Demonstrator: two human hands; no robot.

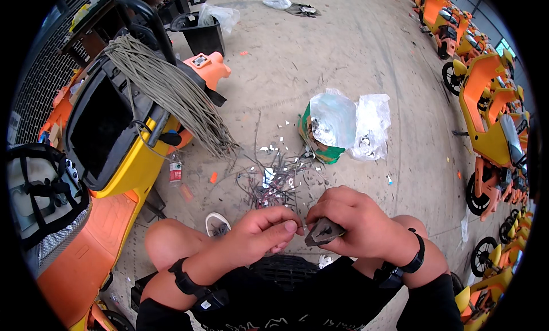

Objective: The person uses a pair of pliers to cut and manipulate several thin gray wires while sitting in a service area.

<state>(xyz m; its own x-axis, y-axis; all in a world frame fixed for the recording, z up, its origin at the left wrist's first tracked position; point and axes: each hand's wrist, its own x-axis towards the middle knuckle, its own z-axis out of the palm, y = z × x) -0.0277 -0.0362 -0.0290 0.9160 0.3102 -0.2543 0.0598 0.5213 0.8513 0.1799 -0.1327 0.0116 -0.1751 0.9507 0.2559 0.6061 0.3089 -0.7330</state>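
Note:
My left hand (269, 234) is closed in a pinch, apparently on a thin dark wire (301, 227) near my right hand. My right hand (351, 219) grips a dark, wedge-shaped tool (323, 232); its exact kind is unclear. A messy pile of cut cable pieces and white scraps (269, 179) lies on the floor just beyond both hands. A green sack (320, 153) with plastic lining stands behind it, beside a crumpled clear plastic bag (372, 128).
A yellow-orange scooter body (131, 162) on the left bears a long grey cable bundle (157, 90). A black bin (200, 42) stands behind. Rows of orange scooters (480, 131) line the right. A plastic bottle (175, 172) lies by the left scooter.

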